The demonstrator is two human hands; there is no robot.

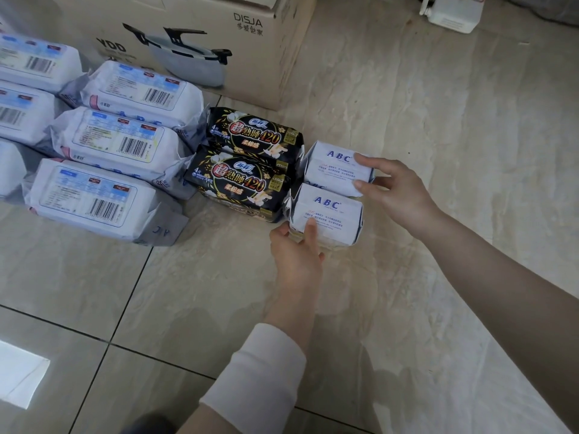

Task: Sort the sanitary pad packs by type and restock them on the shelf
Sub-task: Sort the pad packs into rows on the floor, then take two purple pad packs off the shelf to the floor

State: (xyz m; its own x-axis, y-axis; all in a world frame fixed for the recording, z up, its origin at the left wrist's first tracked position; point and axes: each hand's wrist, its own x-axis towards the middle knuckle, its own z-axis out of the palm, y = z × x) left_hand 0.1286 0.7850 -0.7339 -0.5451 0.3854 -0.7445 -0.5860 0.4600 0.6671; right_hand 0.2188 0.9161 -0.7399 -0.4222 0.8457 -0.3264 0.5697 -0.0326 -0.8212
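Two small white ABC packs lie on the tiled floor, one behind the other. My left hand [296,249] holds the near ABC pack [329,211] at its front left corner, one finger on top. My right hand [394,191] grips the right end of the far ABC pack [336,167] between thumb and fingers. Left of them sit two black packs marked 420: the far one [253,136] and the near one [238,180]. Several large white packs with barcodes [116,142] lie in rows further left.
A big cardboard box [250,42] printed with a pot stands behind the packs. A white plastic container [451,14] sits at the top right. Bare tiled floor [438,104] spreads to the right and in front.
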